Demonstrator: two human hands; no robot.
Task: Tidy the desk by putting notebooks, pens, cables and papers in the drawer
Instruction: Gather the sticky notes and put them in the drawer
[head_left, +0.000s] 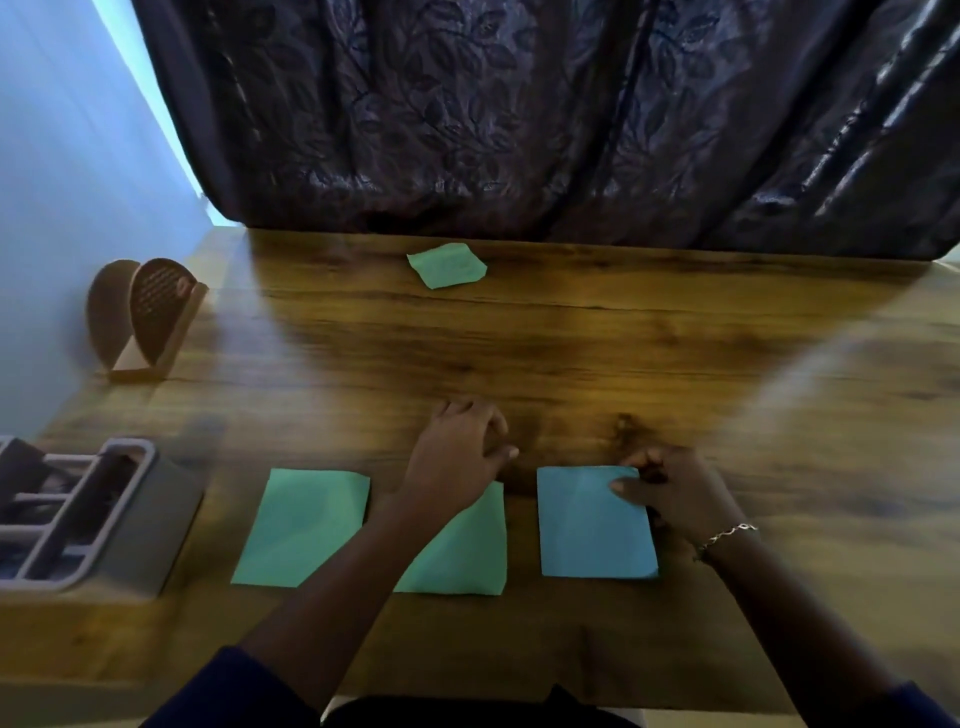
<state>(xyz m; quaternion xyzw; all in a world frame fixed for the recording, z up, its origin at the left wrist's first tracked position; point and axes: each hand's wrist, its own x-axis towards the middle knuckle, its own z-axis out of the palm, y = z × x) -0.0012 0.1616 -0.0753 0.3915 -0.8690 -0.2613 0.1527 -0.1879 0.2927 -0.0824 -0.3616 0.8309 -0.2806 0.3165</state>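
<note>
We are gathering the papers, and our right hand is pinching the far right corner of the blue paper, which is lying at the near right of the desk. The thumb is pressing on top and the other fingers are curling at the edge. Our left hand is resting just beyond the far edge of the middle green paper. Its fingers are loosely curled, and we cannot tell whether they are catching that sheet. To do this well, we are judging it best to lift the blue corner gently so it is not creasing, then slide it over the middle sheet and stack both onto the left green paper. That way we are carrying one pile instead of loose sheets. The crumpled green paper is lying far across the desk, well apart from the others, and is needing a separate reach.

The drawer is not showing in this view. The grey organiser is sitting at the near left, and its compartments are holding dark things too blurred to name
</note>
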